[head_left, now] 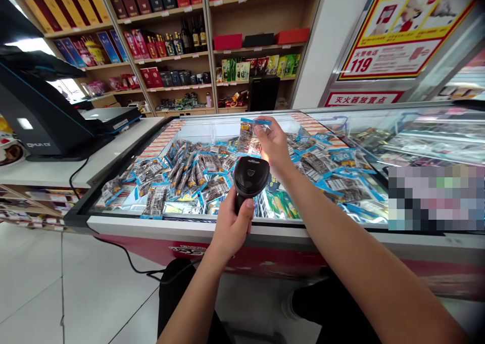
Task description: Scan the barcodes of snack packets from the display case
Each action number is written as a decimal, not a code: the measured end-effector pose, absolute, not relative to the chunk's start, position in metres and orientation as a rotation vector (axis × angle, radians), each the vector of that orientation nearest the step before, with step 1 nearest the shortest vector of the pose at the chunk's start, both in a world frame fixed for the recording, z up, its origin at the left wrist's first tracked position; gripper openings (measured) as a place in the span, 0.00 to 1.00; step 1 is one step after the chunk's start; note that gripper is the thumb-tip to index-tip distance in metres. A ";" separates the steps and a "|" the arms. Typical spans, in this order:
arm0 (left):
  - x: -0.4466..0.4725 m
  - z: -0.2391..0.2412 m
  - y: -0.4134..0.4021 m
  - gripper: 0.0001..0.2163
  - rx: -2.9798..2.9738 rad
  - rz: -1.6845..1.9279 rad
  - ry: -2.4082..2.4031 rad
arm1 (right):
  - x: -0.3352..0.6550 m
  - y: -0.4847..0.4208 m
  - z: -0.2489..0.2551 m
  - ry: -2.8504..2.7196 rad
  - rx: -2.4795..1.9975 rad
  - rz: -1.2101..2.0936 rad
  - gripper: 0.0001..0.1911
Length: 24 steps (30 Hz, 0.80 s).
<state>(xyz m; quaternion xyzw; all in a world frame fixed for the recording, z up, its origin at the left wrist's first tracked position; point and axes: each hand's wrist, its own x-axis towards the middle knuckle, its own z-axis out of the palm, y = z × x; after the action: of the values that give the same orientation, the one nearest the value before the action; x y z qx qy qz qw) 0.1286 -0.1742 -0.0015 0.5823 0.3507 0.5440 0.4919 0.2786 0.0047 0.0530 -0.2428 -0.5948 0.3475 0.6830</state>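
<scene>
My left hand (232, 227) is wrapped round the grip of a black handheld barcode scanner (250, 176), its head pointing away from me over the freezer. Just beyond it, my right hand (273, 144) pinches a small snack packet (246, 136) with a blue top edge and brown contents, held upright. A glow of light falls on the fingers and packet in front of the scanner. Many similar blue-edged packets (197, 169) lie heaped to the left on the freezer's glass top, and another heap (322, 164) spreads under and right of my right forearm.
The chest freezer (273, 229) stands right before my knees. A checkout machine (41, 111) is on the counter (71, 164) at left. The scanner's black cable (127, 253) hangs past the freezer's front. Stocked shelves (166, 15) rise behind; a black chair back (263, 92) stands beyond the freezer.
</scene>
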 end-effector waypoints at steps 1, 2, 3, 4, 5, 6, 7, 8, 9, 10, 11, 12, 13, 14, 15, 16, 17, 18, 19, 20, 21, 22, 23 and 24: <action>0.129 -0.001 -0.174 0.24 1.409 1.321 0.862 | 0.278 0.005 0.054 -1.332 -0.546 0.768 0.27; 0.129 0.000 -0.173 0.25 1.408 1.319 0.872 | 0.278 0.005 0.054 -1.326 -0.546 0.755 0.27; 0.129 0.000 -0.172 0.25 1.410 1.315 0.878 | 0.279 0.006 0.055 -1.321 -0.547 0.742 0.28; 0.129 0.001 -0.172 0.25 1.413 1.311 0.882 | 0.279 0.007 0.056 -1.320 -0.549 0.729 0.28; 0.129 0.001 -0.171 0.25 1.415 1.306 0.882 | 0.279 0.009 0.056 -1.325 -0.551 0.716 0.29; 0.129 0.002 -0.171 0.25 1.415 1.303 0.880 | 0.280 0.010 0.057 -1.335 -0.554 0.703 0.30; 0.129 0.002 -0.170 0.24 1.414 1.302 0.876 | 0.280 0.011 0.057 -1.347 -0.558 0.692 0.31; 0.129 0.002 -0.170 0.24 1.410 1.303 0.872 | 0.280 0.011 0.057 -1.361 -0.564 0.684 0.31; 0.129 0.002 -0.170 0.24 1.405 1.303 0.867 | 0.280 0.012 0.057 -1.371 -0.569 0.677 0.31; 0.130 0.002 -0.170 0.24 1.399 1.300 0.862 | 0.280 0.013 0.056 -1.376 -0.571 0.672 0.32; 0.130 0.002 -0.171 0.24 1.393 1.298 0.858 | 0.280 0.013 0.056 -1.380 -0.571 0.668 0.32; 0.130 0.002 -0.171 0.24 1.387 1.298 0.855 | 0.280 0.014 0.055 -1.383 -0.569 0.667 0.32; 0.130 0.003 -0.171 0.24 1.381 1.299 0.854 | 0.280 0.015 0.054 -1.385 -0.569 0.670 0.32; 0.130 0.004 -0.171 0.24 1.377 1.300 0.853 | 0.281 0.017 0.053 -1.386 -0.571 0.676 0.32; 0.131 0.004 -0.172 0.25 1.374 1.302 0.855 | 0.281 0.019 0.052 -1.384 -0.576 0.685 0.33; 0.131 0.005 -0.172 0.25 1.372 1.304 0.858 | 0.282 0.021 0.050 -1.378 -0.581 0.696 0.33; 0.131 0.005 -0.172 0.25 1.373 1.303 0.861 | 0.282 0.024 0.048 -1.369 -0.583 0.709 0.34; 0.131 0.006 -0.172 0.25 1.376 1.302 0.864 | 0.283 0.028 0.046 -1.358 -0.582 0.723 0.34; 0.130 0.006 -0.172 0.25 1.381 1.301 0.867 | 0.284 0.031 0.044 -1.348 -0.577 0.742 0.35; 0.130 0.006 -0.172 0.25 1.385 1.300 0.868 | 0.285 0.035 0.042 -1.341 -0.571 0.765 0.35; 0.130 0.005 -0.172 0.25 1.388 1.299 0.867 | 0.287 0.038 0.040 -1.337 -0.567 0.790 0.35; 0.130 0.005 -0.171 0.24 1.391 1.299 0.865 | 0.288 0.041 0.038 -1.335 -0.568 0.812 0.35; 0.129 0.005 -0.171 0.25 1.392 1.298 0.863 | 0.289 0.044 0.037 -1.335 -0.572 0.827 0.35; 0.129 0.004 -0.171 0.25 1.390 1.298 0.861 | 0.290 0.046 0.036 -1.332 -0.579 0.834 0.36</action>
<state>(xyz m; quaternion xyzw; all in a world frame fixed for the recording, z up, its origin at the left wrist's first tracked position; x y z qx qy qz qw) 0.1293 -0.1714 0.0042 0.5756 0.3564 0.5375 0.5027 0.2895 0.0460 0.0356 -0.2569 -0.5907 0.3698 0.6695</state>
